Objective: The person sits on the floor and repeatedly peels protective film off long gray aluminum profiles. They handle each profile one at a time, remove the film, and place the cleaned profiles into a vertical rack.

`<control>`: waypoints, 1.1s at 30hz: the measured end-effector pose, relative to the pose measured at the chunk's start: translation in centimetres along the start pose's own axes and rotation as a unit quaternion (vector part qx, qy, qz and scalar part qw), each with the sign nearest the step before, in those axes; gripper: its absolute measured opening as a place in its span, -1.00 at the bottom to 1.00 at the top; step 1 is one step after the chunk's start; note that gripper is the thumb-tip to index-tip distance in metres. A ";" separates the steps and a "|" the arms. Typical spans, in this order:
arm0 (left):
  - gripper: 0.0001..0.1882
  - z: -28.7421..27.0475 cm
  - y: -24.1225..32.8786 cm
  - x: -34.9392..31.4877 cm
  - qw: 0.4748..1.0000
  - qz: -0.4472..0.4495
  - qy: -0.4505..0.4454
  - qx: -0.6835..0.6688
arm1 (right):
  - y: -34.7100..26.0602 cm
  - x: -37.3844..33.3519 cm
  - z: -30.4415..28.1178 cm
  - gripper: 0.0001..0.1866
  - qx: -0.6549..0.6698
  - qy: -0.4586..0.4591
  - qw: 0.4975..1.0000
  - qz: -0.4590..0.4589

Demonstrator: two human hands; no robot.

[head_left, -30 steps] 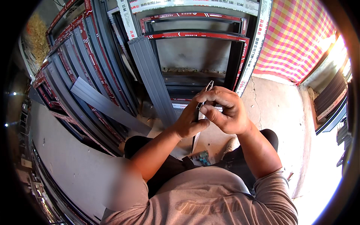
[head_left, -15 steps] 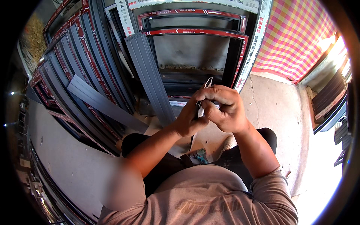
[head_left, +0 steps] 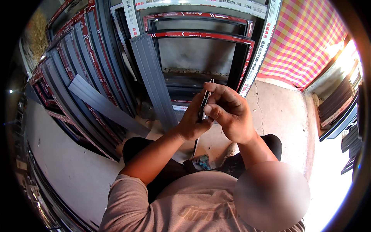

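My left hand (head_left: 191, 120) is closed round a dark metal profile (head_left: 204, 101), whose hollow, pale-edged end faces up toward me. Against that end rest the thumb and forefinger of my right hand (head_left: 233, 112), curled in a pinch at its right side. Most of the profile's length is hidden by my hands; a thin dark edge shows below them. On the floor between my legs lies a teal cordless drill (head_left: 202, 162).
Dark window frames (head_left: 243, 58) with red and white film stand ahead. A wide grey panel (head_left: 154, 83) leans on them. More frames (head_left: 83, 73) and a loose grey strip (head_left: 104, 103) are at the left. A checked curtain (head_left: 303, 42) hangs at the right.
My right fingers have shifted and opened a little, baring more of the profile's end. The profile has moved slightly left, and both hands remain on it.
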State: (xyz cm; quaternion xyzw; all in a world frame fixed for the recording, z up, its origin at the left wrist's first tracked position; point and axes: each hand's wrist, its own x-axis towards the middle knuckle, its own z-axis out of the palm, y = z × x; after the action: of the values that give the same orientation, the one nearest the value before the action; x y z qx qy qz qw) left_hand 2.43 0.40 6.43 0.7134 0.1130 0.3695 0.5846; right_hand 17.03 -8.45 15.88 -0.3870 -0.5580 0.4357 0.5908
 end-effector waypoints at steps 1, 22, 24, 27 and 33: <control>-0.03 0.1 0.0 0.0 1.000 0.007 0.005 -0.019 | 0.1 0.1 -0.1 -0.51 0.003 -0.003 1.000 -0.003; -0.05 -1.4 -2.1 0.3 0.994 0.067 0.062 0.068 | 16.0 1.4 -7.6 -0.74 -0.455 0.073 0.871 0.172; -0.08 -1.2 -2.0 0.3 0.996 0.049 0.068 0.008 | 25.3 -3.2 -11.2 -0.64 -0.576 -0.024 0.739 0.349; -0.13 -0.7 -1.0 -0.3 0.996 0.049 0.067 -0.022 | 34.5 -15.5 -16.2 -0.57 -0.592 -0.020 0.695 0.408; -0.05 -5.2 -7.2 -2.0 0.997 0.013 0.032 0.071 | 34.6 -9.8 -23.1 -0.65 0.195 0.424 0.782 0.413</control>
State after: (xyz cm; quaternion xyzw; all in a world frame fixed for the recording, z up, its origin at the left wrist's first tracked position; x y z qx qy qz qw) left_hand -0.47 5.20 -0.71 0.7425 0.1482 0.3908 0.5234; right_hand 37.22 -5.99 -21.75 -0.6025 0.0592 0.5291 0.5945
